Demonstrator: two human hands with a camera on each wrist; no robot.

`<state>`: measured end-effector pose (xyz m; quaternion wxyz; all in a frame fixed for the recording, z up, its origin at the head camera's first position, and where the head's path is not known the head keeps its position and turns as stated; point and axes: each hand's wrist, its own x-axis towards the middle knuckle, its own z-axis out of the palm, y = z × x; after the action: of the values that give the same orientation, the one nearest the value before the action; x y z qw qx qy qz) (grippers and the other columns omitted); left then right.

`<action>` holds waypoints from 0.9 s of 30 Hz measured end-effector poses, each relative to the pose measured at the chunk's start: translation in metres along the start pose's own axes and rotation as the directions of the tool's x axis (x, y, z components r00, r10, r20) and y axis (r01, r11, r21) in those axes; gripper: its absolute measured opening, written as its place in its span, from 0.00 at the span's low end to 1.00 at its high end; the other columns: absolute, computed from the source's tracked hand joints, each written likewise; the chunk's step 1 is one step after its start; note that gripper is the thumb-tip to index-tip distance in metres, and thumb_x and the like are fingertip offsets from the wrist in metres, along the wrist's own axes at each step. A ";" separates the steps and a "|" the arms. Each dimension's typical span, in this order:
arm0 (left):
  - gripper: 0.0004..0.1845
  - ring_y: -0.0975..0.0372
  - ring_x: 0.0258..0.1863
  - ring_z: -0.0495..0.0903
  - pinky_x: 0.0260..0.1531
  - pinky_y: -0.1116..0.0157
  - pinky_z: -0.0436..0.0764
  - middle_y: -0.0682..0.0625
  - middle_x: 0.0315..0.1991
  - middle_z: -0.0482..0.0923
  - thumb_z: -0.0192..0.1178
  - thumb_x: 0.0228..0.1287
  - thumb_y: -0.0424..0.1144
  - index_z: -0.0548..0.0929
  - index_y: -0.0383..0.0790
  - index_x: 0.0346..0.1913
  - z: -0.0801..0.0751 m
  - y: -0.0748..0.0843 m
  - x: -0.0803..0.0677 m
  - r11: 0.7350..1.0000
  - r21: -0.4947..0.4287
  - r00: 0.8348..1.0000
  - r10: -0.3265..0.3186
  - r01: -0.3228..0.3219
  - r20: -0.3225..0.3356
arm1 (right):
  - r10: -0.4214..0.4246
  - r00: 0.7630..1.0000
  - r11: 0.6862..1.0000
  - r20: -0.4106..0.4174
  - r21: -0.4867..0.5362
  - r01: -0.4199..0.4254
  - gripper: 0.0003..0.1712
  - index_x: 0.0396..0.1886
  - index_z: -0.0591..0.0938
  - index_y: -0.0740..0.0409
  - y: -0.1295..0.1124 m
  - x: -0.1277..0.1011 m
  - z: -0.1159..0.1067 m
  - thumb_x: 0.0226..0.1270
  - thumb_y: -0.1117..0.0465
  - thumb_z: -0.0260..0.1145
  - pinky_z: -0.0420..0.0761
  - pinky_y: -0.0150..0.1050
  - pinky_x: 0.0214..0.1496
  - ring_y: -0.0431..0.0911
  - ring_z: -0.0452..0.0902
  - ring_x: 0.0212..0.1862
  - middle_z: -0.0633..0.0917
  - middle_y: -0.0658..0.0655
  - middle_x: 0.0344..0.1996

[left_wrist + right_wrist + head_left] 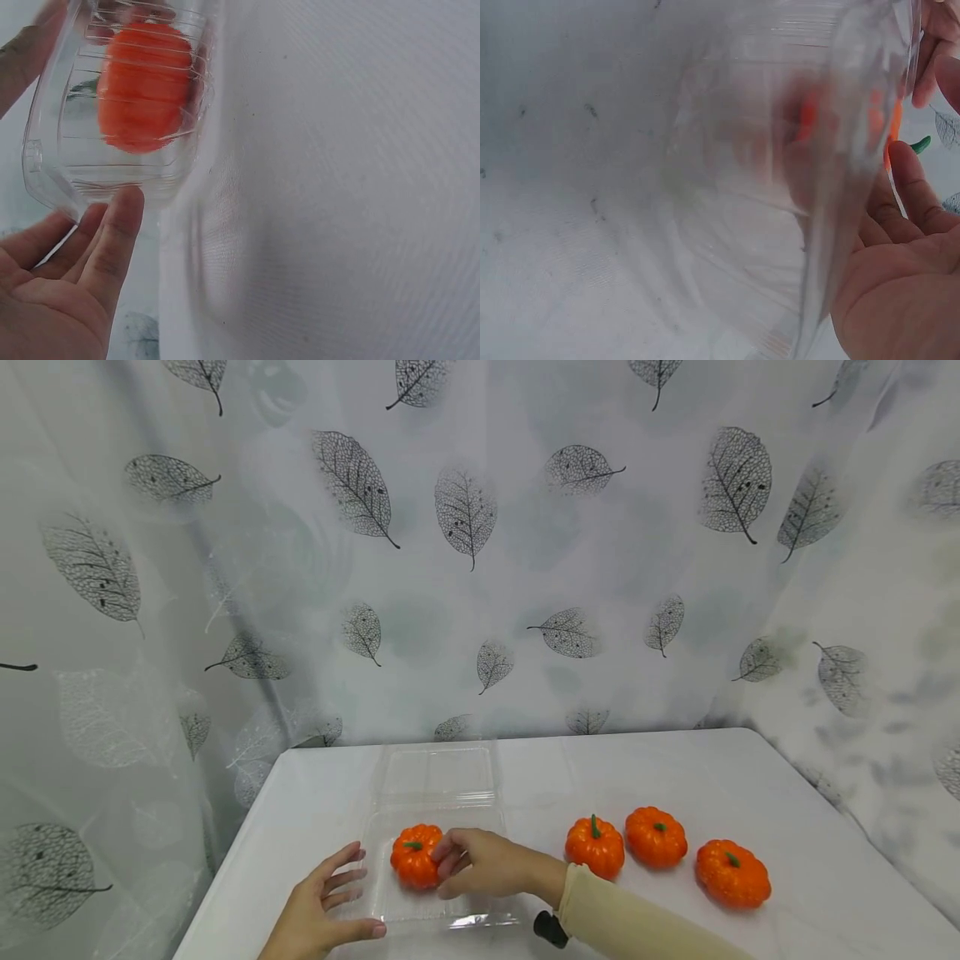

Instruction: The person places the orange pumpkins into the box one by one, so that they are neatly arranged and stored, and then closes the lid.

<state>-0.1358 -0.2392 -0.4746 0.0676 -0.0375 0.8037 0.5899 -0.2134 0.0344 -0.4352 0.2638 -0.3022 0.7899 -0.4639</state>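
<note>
Left hand (318,910) palm-down, fingers spread, thumb on clear clamshell container's (442,906) near rim. Right hand (480,862) reaches across, fingers curled round the pumpkin (414,856) inside it.

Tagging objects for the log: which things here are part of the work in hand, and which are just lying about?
In hand: pumpkin in the clear clamshell box; right hand on that pumpkin; left hand at the box's left edge.

Lying about: three pumpkins on the white table; leaf-print curtain.
</note>
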 end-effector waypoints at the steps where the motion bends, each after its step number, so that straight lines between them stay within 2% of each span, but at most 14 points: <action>1: 0.58 0.44 0.63 0.75 0.54 0.59 0.83 0.37 0.71 0.67 0.85 0.41 0.41 0.63 0.40 0.76 0.000 -0.001 0.000 1.000 -0.006 1.000 0.007 -0.007 0.002 | 0.000 1.000 1.000 0.004 -0.004 0.000 0.21 0.52 0.80 0.57 -0.001 0.000 0.000 0.61 0.63 0.75 0.80 0.36 0.58 0.41 0.81 0.47 0.85 0.51 0.41; 4: 0.57 0.44 0.64 0.74 0.54 0.59 0.83 0.37 0.71 0.67 0.85 0.41 0.41 0.63 0.39 0.76 -0.001 -0.002 0.000 1.000 -0.018 1.000 0.017 -0.017 0.006 | 0.003 1.000 1.000 0.014 -0.009 -0.003 0.23 0.55 0.80 0.57 -0.002 0.002 0.002 0.61 0.62 0.75 0.78 0.43 0.64 0.43 0.81 0.52 0.85 0.50 0.44; 8: 0.56 0.44 0.64 0.74 0.54 0.59 0.83 0.36 0.71 0.67 0.84 0.43 0.40 0.63 0.39 0.76 -0.001 -0.003 0.001 0.999 -0.029 1.000 0.019 -0.019 0.008 | 0.019 0.999 1.000 0.030 0.014 -0.020 0.25 0.58 0.79 0.56 -0.002 0.005 0.002 0.62 0.61 0.75 0.76 0.49 0.66 0.46 0.80 0.56 0.85 0.50 0.46; 15: 0.56 0.44 0.64 0.74 0.54 0.58 0.83 0.36 0.71 0.66 0.84 0.43 0.41 0.63 0.38 0.76 -0.002 -0.002 0.001 0.999 -0.027 1.000 0.023 -0.022 0.015 | -0.010 0.999 0.999 0.035 0.043 0.009 0.27 0.60 0.78 0.56 0.001 0.009 0.003 0.61 0.61 0.75 0.80 0.40 0.60 0.44 0.77 0.58 0.85 0.50 0.48; 21: 0.56 0.44 0.64 0.74 0.54 0.60 0.83 0.37 0.71 0.66 0.84 0.44 0.38 0.62 0.38 0.76 -0.003 -0.005 0.002 0.998 -0.041 0.999 0.040 -0.039 0.028 | -0.047 0.998 0.997 0.052 0.056 0.044 0.28 0.61 0.78 0.57 0.003 0.015 0.007 0.61 0.60 0.75 0.79 0.41 0.61 0.41 0.76 0.58 0.85 0.50 0.47; 27: 0.56 0.44 0.64 0.74 0.54 0.61 0.82 0.36 0.71 0.66 0.83 0.44 0.37 0.62 0.36 0.76 -0.003 -0.006 0.003 0.997 -0.036 0.997 0.066 -0.065 0.029 | -0.047 0.997 0.997 0.060 0.067 0.043 0.28 0.62 0.78 0.55 0.001 0.016 0.007 0.62 0.60 0.75 0.79 0.39 0.60 0.43 0.76 0.59 0.85 0.51 0.48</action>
<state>-0.1383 -0.2437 -0.4795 0.0598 -0.0032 0.7931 0.6061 -0.2195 0.0196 -0.4411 0.2873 -0.3249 0.7588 -0.4860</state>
